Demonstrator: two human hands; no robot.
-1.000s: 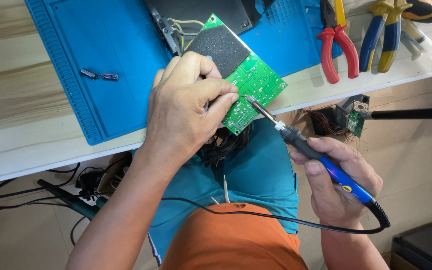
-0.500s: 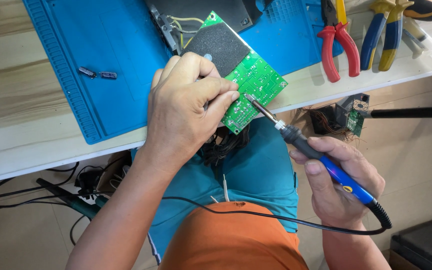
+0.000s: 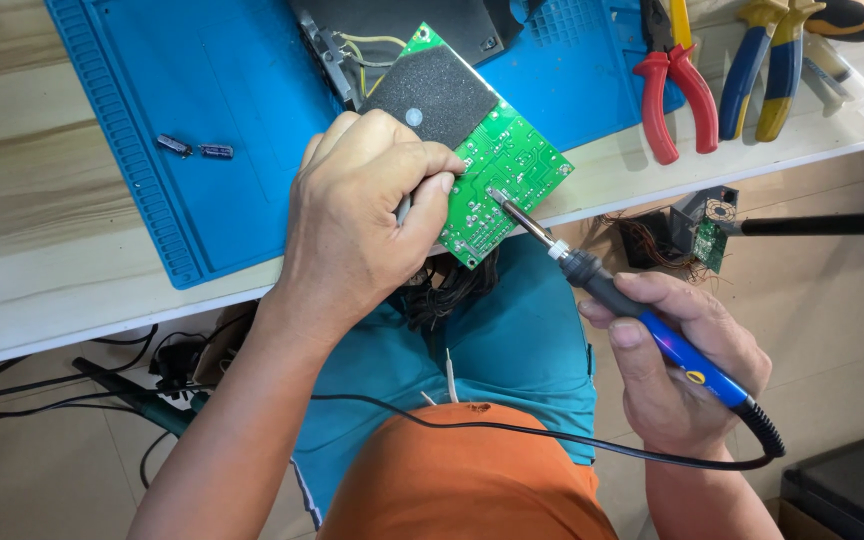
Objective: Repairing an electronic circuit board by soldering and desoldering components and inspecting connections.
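In the head view, the left hand (image 3: 367, 215) grips the near edge of the green circuit board (image 3: 497, 170), fingers curled over it with a thin tool, only partly visible, tucked under the thumb. The board lies half on the blue work mat (image 3: 202, 100) and juts over the edge of the pale wooden surface (image 3: 42, 260).

The right hand (image 3: 677, 370) is closed around the blue-handled soldering iron (image 3: 642, 325). Compared with a second ago, the iron's tip has moved up from the board's lower corner and now touches the solder side near its middle; the left hand's grip looks unchanged. So heat seems to be going into a joint now.

Two small capacitors (image 3: 195, 148) lie on the mat, and red pliers (image 3: 677, 85) lie at the right.
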